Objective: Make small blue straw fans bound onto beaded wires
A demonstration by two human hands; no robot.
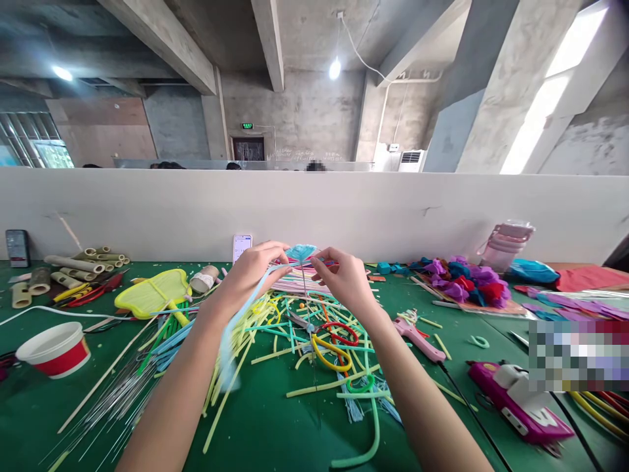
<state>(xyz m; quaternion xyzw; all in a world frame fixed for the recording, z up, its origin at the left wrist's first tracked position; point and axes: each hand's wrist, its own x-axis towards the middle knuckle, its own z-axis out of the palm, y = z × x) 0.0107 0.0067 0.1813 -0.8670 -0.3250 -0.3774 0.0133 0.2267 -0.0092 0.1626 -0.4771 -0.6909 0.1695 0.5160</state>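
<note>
Between my two raised hands, a light blue fringed flower head point(301, 252) sits on top of a thin wire stem point(305, 288). My left hand point(260, 263) pinches a pale blue strip point(248, 298) at the flower's left side. The strip's loose end hangs down past my left forearm and is blurred. My right hand point(343, 270) has its thumb and fingers closed at the flower's right edge, by the top of the stem. Below the flower, scissors point(331, 354) with red and yellow handles lie among yellow and green strips point(275, 354).
Left are a paper cup point(54, 351), bamboo pieces point(81, 267), a yellow fan-shaped piece point(154, 294) and wires point(118, 393). Right are a pink glue gun point(420, 341), a magenta power strip point(521, 403), purple and red petals point(466, 282) and a pink bottle point(506, 246). A phone point(242, 247) leans on the partition.
</note>
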